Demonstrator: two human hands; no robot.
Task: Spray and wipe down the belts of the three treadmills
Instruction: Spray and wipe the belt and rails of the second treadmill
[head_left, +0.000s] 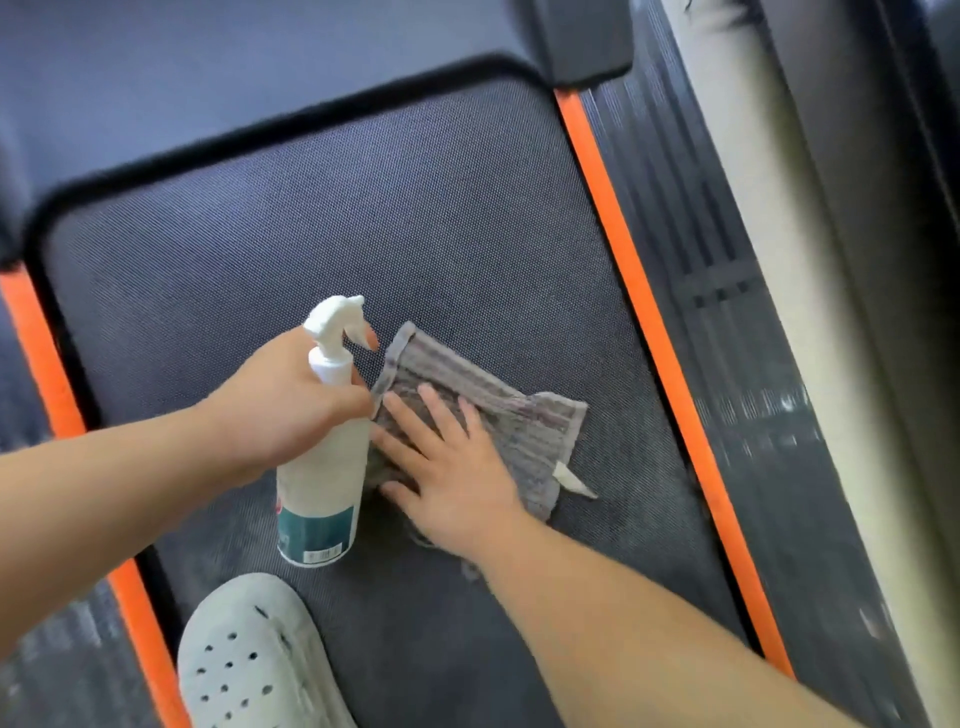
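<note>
A dark textured treadmill belt (395, 208) fills the view, with an orange strip along each side. My left hand (280, 410) grips a white spray bottle (324, 483) by the neck, one finger on the trigger, the nozzle pointing away over the belt. Right beside it, my right hand (447, 467) presses flat, fingers spread, on a grey striped cloth (524, 426) lying on the belt. The cloth's white tag sticks out at its right corner.
The right orange strip (654, 332) borders a dark ribbed side rail (727, 291); the left orange strip (47, 374) runs along the other edge. The dark motor cover (208, 67) lies ahead. A pale perforated clog (249, 660) stands on the belt near me.
</note>
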